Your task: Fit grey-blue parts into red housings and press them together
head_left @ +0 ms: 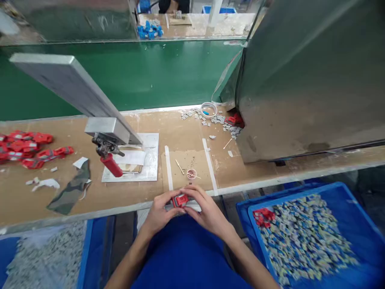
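The bench (180,140) runs across from left to right, with a green panel (120,80) along its far side. A metal box (315,88) takes up the far right. Near right, a blue bin (339,186) holds many small mixed parts and a red clump; near left, a second bin (87,249) holds pale bits. The press (105,130), red-handled, stands left of centre. Left of it is a red pile (21,146), and nearer, a camouflage cloth (70,190). The left hand (159,208) and right hand (207,208) are both partly curled, fingertips and thumbs gripping one red piece (179,200) at the bench's near edge. Far from them lies a white ring (215,107); just beyond them sits a small cup (191,179), with a stick (179,167) to its left.
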Demonstrator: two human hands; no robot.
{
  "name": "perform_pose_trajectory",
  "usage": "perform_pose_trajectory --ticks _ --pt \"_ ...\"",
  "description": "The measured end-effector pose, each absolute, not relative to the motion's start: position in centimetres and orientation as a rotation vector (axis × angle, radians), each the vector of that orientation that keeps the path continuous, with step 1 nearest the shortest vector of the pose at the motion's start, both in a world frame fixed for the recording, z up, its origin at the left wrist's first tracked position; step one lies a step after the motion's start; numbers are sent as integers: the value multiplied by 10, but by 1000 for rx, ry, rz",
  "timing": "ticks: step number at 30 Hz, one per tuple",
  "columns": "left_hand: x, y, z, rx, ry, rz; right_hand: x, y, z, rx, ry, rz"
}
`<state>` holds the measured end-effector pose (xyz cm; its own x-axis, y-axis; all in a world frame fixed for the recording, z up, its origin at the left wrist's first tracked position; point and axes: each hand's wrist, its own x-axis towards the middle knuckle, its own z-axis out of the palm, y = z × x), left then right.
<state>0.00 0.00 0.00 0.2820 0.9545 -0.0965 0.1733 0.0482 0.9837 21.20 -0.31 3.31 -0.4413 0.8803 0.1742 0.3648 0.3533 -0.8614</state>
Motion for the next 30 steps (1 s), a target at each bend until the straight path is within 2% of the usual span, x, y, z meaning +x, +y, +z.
perform_pose_trajectory --ticks 7,17,25,30 --pt "14 -5 -15 1193 1109 867 251 12 6 -1396 -1618 795" --pt "12 2 -22 1052 1089 891 234 46 -13 -1297 -1586 805" --pt "13 2 -26 1097 1142 885 228 46 -32 -1275 -1214 891" --pt "15 5 -23 1153 1166 866 228 39 -26 -1296 -978 982"
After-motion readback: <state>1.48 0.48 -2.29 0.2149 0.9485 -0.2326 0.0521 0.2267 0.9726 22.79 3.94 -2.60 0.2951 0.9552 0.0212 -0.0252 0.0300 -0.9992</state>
